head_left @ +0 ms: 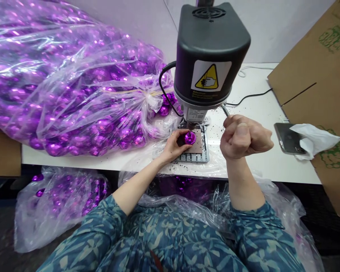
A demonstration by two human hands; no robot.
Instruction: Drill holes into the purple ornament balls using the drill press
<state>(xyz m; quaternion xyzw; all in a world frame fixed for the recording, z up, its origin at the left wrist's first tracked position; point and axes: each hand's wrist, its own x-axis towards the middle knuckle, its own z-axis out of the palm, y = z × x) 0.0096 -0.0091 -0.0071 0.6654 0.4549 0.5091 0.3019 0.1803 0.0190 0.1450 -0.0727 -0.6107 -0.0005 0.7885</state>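
Observation:
A dark grey bench drill press [211, 56] stands on the white table [257, 113], with a yellow warning label on its head. My left hand [174, 145] is shut on a shiny purple ball ornament [190, 137], holding it on the press's small plate [198, 151] right under the spindle. My right hand [243, 136] is closed in a fist round the press's metal lever handle [224, 110], to the right of the machine. Dark shavings lie scattered around the plate.
A big clear plastic bag of purple ornaments [68, 83] fills the table's left side. More bags with purple ornaments sit below the table [59, 200] and on my lap [187, 189]. A phone [286, 138] under a white tissue [314, 139] and a cardboard box [323, 83] lie right.

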